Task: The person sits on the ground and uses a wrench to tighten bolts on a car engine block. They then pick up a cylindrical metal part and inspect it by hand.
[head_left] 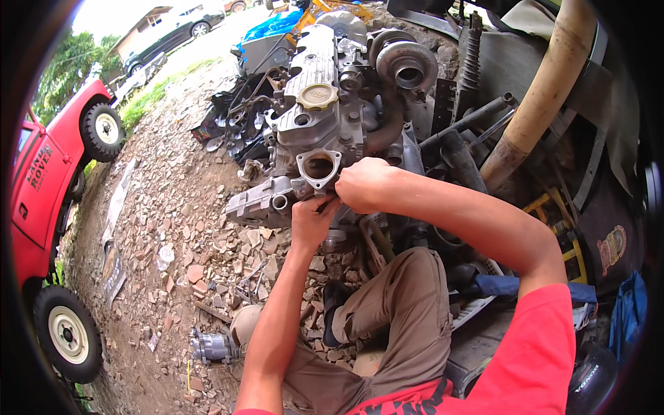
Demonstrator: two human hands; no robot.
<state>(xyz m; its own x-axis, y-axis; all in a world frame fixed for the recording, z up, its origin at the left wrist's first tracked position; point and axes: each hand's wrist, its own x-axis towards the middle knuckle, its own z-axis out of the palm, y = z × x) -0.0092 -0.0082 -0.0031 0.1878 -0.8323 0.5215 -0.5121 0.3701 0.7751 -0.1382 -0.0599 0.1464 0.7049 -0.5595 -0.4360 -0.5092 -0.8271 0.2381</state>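
Note:
A grey metal engine (315,124) stands on the stony ground in front of me, with a tan oil filler cap (317,96) on top and a turbocharger (408,67) at its far right. On its near face is a three-cornered flange (302,162) round a wide open bore. Just below and right of that flange, my right hand (361,185) is closed in a fist against the engine. Beneath it, my left hand (315,220) is pinched, its fingertips meeting the right hand. Whatever the fingers grip is hidden.
A compressor-like metal part (213,346) lies by my knee. To the right, a thick bamboo pole (543,93) slants over metal rods and scrap. A red off-road vehicle (52,173) stands at left; a dark car (166,40) is far off. Broken stones (197,273) cover the ground.

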